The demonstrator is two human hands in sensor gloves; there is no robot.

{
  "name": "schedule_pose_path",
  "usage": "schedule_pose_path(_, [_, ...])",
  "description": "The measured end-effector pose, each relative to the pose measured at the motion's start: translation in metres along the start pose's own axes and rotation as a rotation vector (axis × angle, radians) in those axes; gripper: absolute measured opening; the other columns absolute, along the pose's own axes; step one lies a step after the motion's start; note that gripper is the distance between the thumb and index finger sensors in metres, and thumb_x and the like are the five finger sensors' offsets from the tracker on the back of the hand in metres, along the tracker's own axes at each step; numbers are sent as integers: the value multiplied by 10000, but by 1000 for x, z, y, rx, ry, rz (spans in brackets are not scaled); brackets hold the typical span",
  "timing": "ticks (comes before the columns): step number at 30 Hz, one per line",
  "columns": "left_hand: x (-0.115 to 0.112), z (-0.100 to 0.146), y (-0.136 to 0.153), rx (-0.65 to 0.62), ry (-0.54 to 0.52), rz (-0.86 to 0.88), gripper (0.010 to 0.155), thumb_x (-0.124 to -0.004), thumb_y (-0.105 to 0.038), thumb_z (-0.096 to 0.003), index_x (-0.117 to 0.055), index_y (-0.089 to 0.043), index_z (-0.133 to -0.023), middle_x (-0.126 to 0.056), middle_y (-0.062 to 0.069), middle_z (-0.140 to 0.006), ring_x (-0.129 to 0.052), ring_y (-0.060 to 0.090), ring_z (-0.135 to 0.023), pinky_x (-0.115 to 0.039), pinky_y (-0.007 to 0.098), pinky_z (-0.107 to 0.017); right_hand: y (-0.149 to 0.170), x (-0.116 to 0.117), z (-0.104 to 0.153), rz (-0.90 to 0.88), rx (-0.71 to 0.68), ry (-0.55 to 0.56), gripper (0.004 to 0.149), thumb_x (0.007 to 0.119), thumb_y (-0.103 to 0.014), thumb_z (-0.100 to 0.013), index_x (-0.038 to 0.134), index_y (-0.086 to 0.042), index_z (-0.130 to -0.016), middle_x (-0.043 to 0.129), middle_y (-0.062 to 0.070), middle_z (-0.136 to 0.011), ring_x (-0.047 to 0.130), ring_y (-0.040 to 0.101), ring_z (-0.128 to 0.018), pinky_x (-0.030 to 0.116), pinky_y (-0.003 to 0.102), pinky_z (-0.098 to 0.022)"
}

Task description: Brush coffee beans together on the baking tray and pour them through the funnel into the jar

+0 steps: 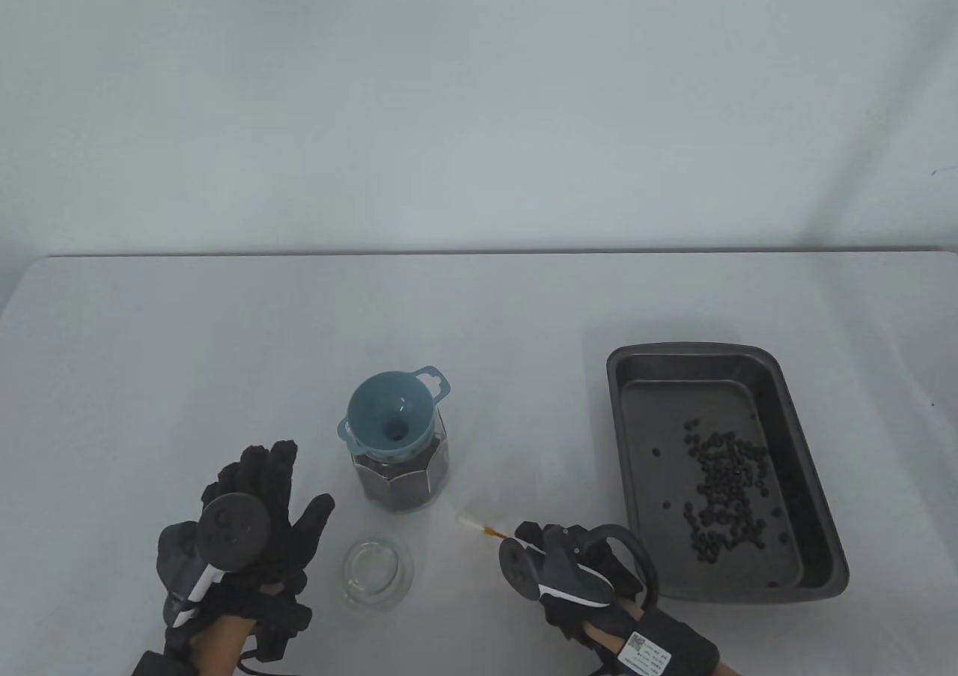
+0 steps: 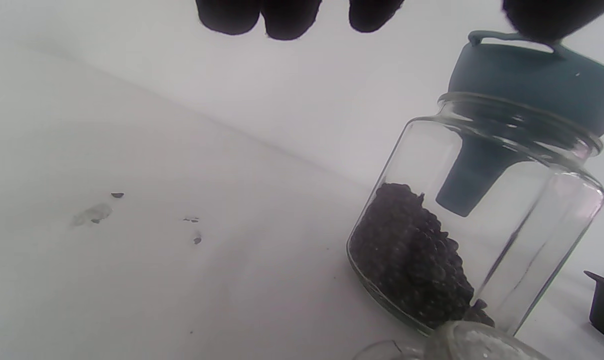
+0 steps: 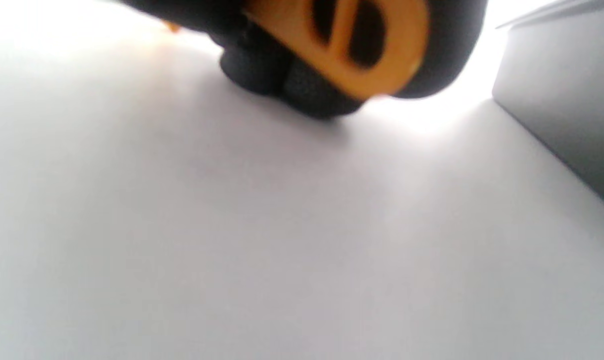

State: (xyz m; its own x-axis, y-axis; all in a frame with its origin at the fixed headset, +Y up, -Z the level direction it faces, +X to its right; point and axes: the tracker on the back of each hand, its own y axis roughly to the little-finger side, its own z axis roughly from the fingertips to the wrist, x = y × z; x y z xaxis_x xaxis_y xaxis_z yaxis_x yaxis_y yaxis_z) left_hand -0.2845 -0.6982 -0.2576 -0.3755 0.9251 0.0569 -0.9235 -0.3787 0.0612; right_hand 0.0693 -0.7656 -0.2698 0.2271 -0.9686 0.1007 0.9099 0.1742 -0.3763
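Looking down at the table point(image 1: 479, 317), I see the baking tray point(image 1: 812, 496) at lower right with coffee beans point(image 1: 730, 492) scattered loosely inside. If I tip it before gathering them, I judge beans could miss the funnel point(image 1: 393, 415), which sits in the jar point(image 1: 404, 477) at lower centre and might be knocked loose. A glass lid point(image 1: 378, 573) lies just below the jar. My left hand point(image 1: 251, 526), lower left, rests flat, fingers spread, holding nothing. My right hand point(image 1: 576, 567) curls around the brush point(image 1: 479, 526), near the tray.
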Motion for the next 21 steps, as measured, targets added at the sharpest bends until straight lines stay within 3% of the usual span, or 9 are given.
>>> schedule_pose_path(2, [0,-1,0,1,2,3,855,-547,-793,-437,-348,-370,-1152,-420,109,-1212,-489,409,-1152,-384,648,-824,1,-4,3,-3,-14,9,496,641,-312,-490,576,-293,-982,882,25,-766,974,251,-600,833,475,-455])
schedule_pose_path(7, [0,-2,0,-2,8,12,856,-546,-795,-436,-352,-368,-1153,-434,112,-1208,-503,408,-1147,-388,648,-823,7,-27,15,44,-39,84,544,610,-331,-506,481,-331,-1035,902,0,-676,980,124,-348,865,375,-307])
schedule_pose_path(12, [1,-2,1,3,18,24,856,-547,-794,-436,-358,-366,-1154,-440,116,-1206,-513,412,-1141,-394,649,-820,31,-62,29,64,1,211,530,615,-343,-503,498,-412,-1016,755,47,-854,936,85,-324,861,325,-271])
schedule_pose_path(14, [0,-2,2,9,24,28,857,-547,-794,-437,-359,-364,-1154,-441,116,-1206,-515,411,-1140,-394,648,-821,53,-80,32,47,15,284,477,688,-364,-485,648,-388,-959,706,54,-921,939,89,-354,860,308,-279])
schedule_pose_path(17, [1,-3,3,11,27,33,856,-547,-794,-437,-361,-365,-1154,-446,117,-1204,-521,409,-1137,-396,648,-820,92,-101,36,-10,92,420,418,794,-382,-441,775,-358,-858,752,29,-898,953,91,-369,862,293,-276])
schedule_pose_path(20, [0,-3,3,15,37,41,857,-547,-793,-438,-364,-360,-1155,-449,120,-1203,-525,414,-1134,-398,648,-820,143,-115,39,-56,230,434,443,754,-353,-458,722,-302,-897,706,48,-925,940,88,-383,853,290,-285])
schedule_pose_path(21, [0,-3,3,15,41,40,856,-547,-794,-438,-364,-362,-1155,-451,119,-1203,-527,410,-1134,-400,648,-820,161,-115,38,-66,262,400,488,724,-318,-469,604,-253,-937,650,79,-948,930,86,-392,849,289,-290])
